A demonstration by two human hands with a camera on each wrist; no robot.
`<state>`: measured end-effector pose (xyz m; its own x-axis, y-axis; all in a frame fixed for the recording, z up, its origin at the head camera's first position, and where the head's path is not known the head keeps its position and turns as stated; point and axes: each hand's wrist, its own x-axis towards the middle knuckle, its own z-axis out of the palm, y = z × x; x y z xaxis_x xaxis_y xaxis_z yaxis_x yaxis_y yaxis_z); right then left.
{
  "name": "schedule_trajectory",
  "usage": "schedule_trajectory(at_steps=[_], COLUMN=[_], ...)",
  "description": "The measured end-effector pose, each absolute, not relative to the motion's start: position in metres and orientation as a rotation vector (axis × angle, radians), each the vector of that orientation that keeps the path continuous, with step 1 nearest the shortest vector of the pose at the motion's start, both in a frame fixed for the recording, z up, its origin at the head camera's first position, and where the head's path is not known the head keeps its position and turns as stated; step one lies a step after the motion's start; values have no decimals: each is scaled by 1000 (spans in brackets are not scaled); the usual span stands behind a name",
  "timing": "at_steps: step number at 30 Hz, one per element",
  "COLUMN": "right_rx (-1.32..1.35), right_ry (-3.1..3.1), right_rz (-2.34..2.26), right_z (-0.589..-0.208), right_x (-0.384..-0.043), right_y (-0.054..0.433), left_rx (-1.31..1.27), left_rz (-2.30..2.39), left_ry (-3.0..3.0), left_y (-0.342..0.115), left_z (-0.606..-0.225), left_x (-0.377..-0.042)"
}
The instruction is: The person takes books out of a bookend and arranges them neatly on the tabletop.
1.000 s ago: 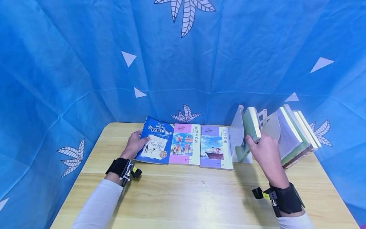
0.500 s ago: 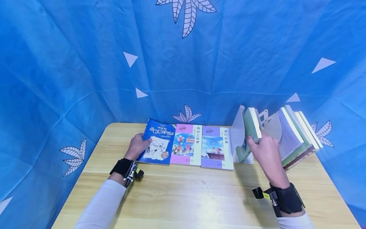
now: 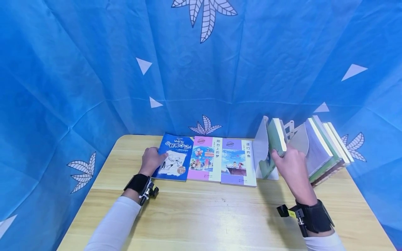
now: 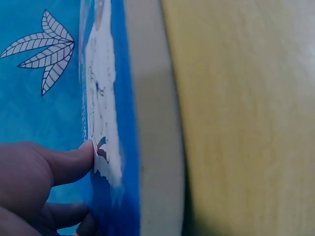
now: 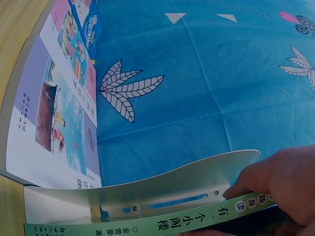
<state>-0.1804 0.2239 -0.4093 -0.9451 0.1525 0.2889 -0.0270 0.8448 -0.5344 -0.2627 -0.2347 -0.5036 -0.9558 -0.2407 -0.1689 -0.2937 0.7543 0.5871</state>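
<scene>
At the left of the head view my left hand (image 3: 152, 162) pinches the left edge of a blue paperback book (image 3: 176, 160). Its thumb (image 4: 74, 164) lies on the cover in the left wrist view, with the other fingers partly hidden at the edge. A pink book (image 3: 204, 158) and a purple book (image 3: 238, 162) lie flat to the right of the blue one. My right hand (image 3: 293, 169) grips a thin green book (image 3: 275, 136) that stands upright inside a white bookend (image 3: 260, 143). The green spine (image 5: 147, 226) shows in the right wrist view.
Several upright books (image 3: 326, 146) lean right beyond the bookend's other panel (image 3: 299, 139). The wooden table (image 3: 201, 216) ends at a blue cloth backdrop (image 3: 201, 76) with leaf prints. Both wrists carry black straps with small cameras.
My left hand has shifted slightly right with the blue book. The book's far edge has come nearer and lies straighter beside the pink one. My right hand holds still on the green book.
</scene>
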Motion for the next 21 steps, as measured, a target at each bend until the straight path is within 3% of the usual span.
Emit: schedule_trajectory(at_steps=[21], right_rx=[-33], right_ry=[-2646], right_rz=[774], right_z=[-409], right_x=[-182], right_y=[222], left_rx=[-453], left_rz=[844], left_ry=[2977], left_y=[-233], left_z=[-506], left_x=[-260])
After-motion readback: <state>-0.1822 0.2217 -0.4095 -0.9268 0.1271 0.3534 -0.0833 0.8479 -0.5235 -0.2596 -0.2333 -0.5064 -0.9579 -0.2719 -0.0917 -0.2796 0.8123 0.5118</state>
